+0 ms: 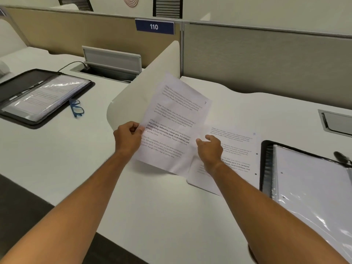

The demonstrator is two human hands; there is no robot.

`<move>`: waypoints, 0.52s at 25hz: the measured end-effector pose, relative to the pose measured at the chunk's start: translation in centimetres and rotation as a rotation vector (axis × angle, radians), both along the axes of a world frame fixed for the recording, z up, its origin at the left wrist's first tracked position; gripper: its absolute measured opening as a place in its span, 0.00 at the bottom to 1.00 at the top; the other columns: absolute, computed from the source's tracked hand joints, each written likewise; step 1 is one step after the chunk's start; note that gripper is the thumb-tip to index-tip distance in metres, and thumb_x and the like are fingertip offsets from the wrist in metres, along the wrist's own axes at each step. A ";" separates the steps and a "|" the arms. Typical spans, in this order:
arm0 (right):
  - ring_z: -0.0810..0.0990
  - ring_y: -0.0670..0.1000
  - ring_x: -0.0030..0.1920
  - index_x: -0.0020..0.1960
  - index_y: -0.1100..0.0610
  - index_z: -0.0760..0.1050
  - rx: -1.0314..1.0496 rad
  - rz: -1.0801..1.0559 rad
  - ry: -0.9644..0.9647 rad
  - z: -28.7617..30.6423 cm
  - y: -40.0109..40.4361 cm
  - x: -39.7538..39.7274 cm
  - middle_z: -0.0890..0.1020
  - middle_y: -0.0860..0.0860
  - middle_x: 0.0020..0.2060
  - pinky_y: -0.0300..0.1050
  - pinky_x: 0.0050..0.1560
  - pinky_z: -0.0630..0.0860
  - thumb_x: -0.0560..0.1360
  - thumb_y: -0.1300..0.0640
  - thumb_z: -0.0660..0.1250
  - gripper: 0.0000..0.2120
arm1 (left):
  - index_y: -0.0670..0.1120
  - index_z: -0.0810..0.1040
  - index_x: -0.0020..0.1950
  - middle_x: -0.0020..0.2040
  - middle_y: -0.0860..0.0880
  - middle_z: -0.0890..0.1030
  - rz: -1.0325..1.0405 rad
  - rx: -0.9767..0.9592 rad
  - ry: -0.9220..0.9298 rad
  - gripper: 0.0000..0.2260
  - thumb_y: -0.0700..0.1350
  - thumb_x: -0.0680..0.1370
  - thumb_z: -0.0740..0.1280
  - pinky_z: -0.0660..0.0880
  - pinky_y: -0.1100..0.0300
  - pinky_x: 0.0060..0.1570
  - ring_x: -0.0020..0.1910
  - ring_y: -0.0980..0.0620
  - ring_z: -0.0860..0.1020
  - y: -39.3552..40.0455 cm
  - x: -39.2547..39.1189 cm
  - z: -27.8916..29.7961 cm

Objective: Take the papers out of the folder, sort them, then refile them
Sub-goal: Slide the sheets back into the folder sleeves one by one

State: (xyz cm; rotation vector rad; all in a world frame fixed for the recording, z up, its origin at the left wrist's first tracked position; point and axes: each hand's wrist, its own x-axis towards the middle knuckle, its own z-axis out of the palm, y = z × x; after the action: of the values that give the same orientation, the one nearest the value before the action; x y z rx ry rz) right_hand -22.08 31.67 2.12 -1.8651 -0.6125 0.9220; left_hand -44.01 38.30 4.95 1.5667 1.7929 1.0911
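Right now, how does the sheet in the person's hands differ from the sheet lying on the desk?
The held sheet is lifted and tilted, gripped by the left hand and right hand; the desk sheet lies flat. The held sheet's corner shows what looks like 7, the desk sheet's 8. Both are white with printed paragraphs.

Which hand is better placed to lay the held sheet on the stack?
Left, probably. The left hand pinches the lifted sheet; the right hand only touches its edge above the stack.
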 end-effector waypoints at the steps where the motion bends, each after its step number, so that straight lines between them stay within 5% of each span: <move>1: 0.75 0.56 0.66 0.71 0.59 0.71 0.020 -0.009 0.029 0.4 -0.6 0.2 0.79 0.55 0.62 0.47 0.64 0.70 0.79 0.56 0.69 0.22 | 0.44 0.82 0.48 0.41 0.50 0.81 -0.006 0.014 -0.031 0.03 0.43 0.77 0.70 0.72 0.63 0.45 0.40 0.52 0.78 -0.7 0.0 0.6; 4: 0.78 0.52 0.59 0.67 0.59 0.75 0.103 -0.031 0.091 1.6 -3.0 0.8 0.80 0.54 0.60 0.44 0.59 0.74 0.79 0.55 0.69 0.19 | 0.45 0.82 0.47 0.41 0.50 0.83 -0.042 0.026 -0.136 0.03 0.44 0.77 0.71 0.75 0.61 0.44 0.39 0.53 0.79 -3.0 0.1 1.9; 8: 0.83 0.51 0.44 0.49 0.55 0.82 0.233 -0.072 0.162 3.0 -7.5 2.5 0.84 0.49 0.42 0.51 0.54 0.81 0.78 0.58 0.70 0.02 | 0.46 0.83 0.45 0.44 0.46 0.85 -0.098 -0.003 -0.256 0.02 0.44 0.76 0.72 0.79 0.50 0.51 0.41 0.50 0.80 -7.7 1.2 3.2; 13: 0.82 0.49 0.40 0.41 0.54 0.80 0.362 -0.079 0.153 5.0 -15.7 6.1 0.84 0.49 0.39 0.40 0.41 0.79 0.77 0.61 0.71 0.07 | 0.46 0.81 0.40 0.39 0.47 0.81 -0.167 -0.027 -0.295 0.05 0.39 0.76 0.71 0.78 0.50 0.49 0.39 0.49 0.77 -15.8 4.1 4.8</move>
State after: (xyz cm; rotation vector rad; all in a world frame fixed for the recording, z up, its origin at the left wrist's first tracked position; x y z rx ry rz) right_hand -15.96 15.94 7.15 -1.4717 -0.5661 0.8311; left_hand -39.91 22.51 9.71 1.4268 1.4496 1.1455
